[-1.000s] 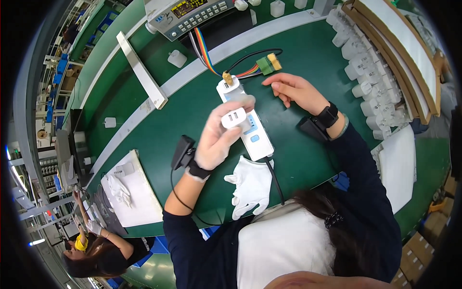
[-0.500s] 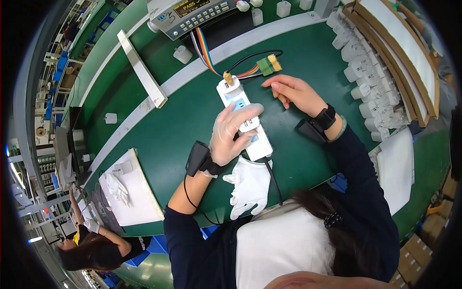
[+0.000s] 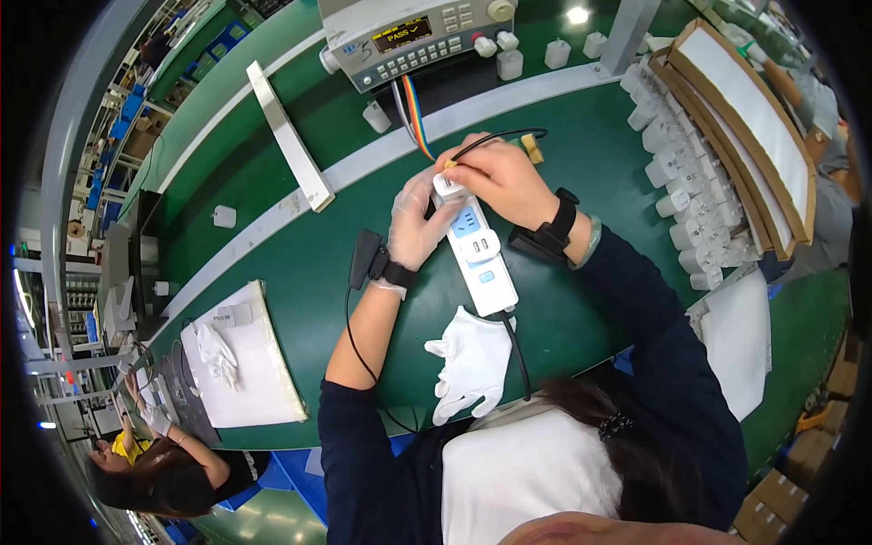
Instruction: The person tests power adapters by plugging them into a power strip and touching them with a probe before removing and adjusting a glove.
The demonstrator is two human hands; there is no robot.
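A white power strip [image 3: 495, 292] with blue sockets lies on the green table. Two white chargers are in it: a charger [image 3: 448, 185] at the far end and a two-port charger [image 3: 480, 245] near the middle. My left hand [image 3: 418, 218], in a clear glove, closes its fingers and thumb around the far charger. My bare right hand [image 3: 510, 182] pinches a yellow plug [image 3: 449, 165] at that charger's top, its fingers partly hiding it. From the plug runs a black cable [image 3: 504, 134]. Behind the right hand shows part of a yellow connector [image 3: 532, 147].
Ahead stands a grey tester [image 3: 409, 45] with a lit screen and rainbow wires. White chargers [image 3: 677, 173] line the right side beside cardboard trays [image 3: 745, 136]. A white glove [image 3: 472, 363] lies near me. At left are a white pad [image 3: 259, 363] and a co-worker [image 3: 173, 463].
My left hand has moved from the strip's middle to the far charger. My right hand has come left from beside the strip onto the yellow plug. The view has shifted slightly.
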